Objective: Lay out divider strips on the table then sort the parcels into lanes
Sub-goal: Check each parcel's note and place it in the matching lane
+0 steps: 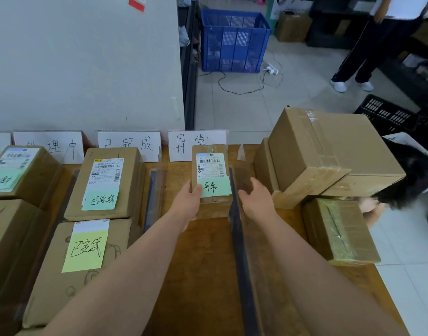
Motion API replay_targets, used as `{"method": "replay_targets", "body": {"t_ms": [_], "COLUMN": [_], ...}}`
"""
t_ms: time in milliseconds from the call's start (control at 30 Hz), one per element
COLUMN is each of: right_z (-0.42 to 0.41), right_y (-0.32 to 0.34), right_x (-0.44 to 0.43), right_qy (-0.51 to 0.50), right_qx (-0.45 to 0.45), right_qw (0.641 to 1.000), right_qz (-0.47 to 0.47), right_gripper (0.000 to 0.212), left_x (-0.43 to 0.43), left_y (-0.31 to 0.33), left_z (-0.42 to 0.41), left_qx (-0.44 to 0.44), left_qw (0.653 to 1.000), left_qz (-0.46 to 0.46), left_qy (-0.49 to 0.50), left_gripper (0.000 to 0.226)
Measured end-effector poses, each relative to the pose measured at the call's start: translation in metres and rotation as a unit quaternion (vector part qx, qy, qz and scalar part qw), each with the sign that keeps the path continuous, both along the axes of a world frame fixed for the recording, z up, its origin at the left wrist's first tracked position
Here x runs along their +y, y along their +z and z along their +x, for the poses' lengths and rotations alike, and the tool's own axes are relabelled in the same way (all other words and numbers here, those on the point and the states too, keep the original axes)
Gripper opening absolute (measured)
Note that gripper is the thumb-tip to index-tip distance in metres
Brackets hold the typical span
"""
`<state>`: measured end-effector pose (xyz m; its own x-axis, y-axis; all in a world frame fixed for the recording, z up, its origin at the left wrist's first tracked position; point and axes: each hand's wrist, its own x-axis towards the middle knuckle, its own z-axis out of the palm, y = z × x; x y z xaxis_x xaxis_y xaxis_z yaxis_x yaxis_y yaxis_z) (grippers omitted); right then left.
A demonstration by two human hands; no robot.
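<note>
A small cardboard parcel point(211, 166) with a shipping label and a green sticky note lies on the wooden table point(208, 263), in the lane below the right-hand paper sign point(183, 144). My left hand point(188, 202) holds the parcel's near left corner, thumb on the green note. My right hand point(255, 198) hovers open just right of it, over a dark divider strip point(240, 251). Another divider strip point(152, 197) bounds the lane on the left. Left of it, two labelled parcels point(106, 185) point(82, 265) fill the middle lane.
Plain boxes point(329, 154) are stacked on the table's right side, another box point(339, 231) in front of them. More parcels point(21, 173) lie far left under other signs. A blue crate point(234, 42), cables and a standing person point(368, 44) are on the floor beyond.
</note>
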<state>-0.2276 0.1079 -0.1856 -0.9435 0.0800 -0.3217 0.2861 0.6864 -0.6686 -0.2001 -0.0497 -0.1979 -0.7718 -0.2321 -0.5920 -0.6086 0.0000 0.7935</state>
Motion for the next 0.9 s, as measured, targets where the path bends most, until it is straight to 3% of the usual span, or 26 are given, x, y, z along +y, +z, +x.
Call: {"method": "replay_targets", "body": {"t_ms": [200, 400, 533, 900], "right_z": [0.002, 0.005, 0.008, 0.003], "right_y": [-0.010, -0.010, -0.010, -0.008], "right_x": [-0.002, -0.016, -0.027, -0.027], "right_qy": [-0.056, -0.100, -0.113, -0.089], "right_qx": [-0.048, -0.066, -0.074, -0.055], "right_qw": [0.989, 0.970, 0.963, 0.975], "right_qz": [-0.132, -0.211, -0.232, -0.194], "right_gripper": [0.042, 0.045, 0.045, 0.050], "left_x": [-0.002, -0.013, -0.019, -0.020], "left_y": [0.001, 0.002, 0.002, -0.002], "left_z": [0.002, 0.004, 0.004, 0.000], "left_qx": [0.008, 0.033, 0.030, 0.012], "left_qw": [1.000, 0.998, 0.998, 0.997], "left_qz": [0.001, -0.042, -0.044, -0.068], "left_qy": [-0.013, -0.024, -0.023, -0.021], "left_gripper": [0.044, 0.039, 0.035, 0.070]}}
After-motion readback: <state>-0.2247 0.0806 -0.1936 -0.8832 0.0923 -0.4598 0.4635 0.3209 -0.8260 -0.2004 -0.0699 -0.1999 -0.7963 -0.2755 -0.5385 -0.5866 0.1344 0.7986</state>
